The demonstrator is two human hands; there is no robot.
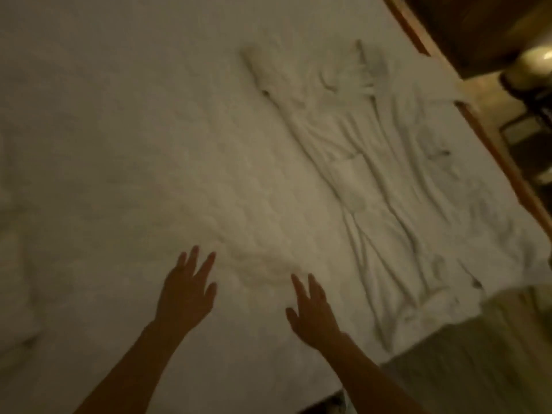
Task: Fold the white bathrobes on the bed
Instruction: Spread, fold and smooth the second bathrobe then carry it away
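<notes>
White robe (385,186) lies spread, creased, unfolded, right of frame on bed (119,130). Left hand (186,294) and right hand (313,312) spread, empty, lower centre, short of robe. No fold made; judged at start.

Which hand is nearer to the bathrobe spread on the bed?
Right. The right hand hovers open just left of the bathrobe, near its lower end, not touching it. The left hand, also open, is farther left over the bare bed.
</notes>
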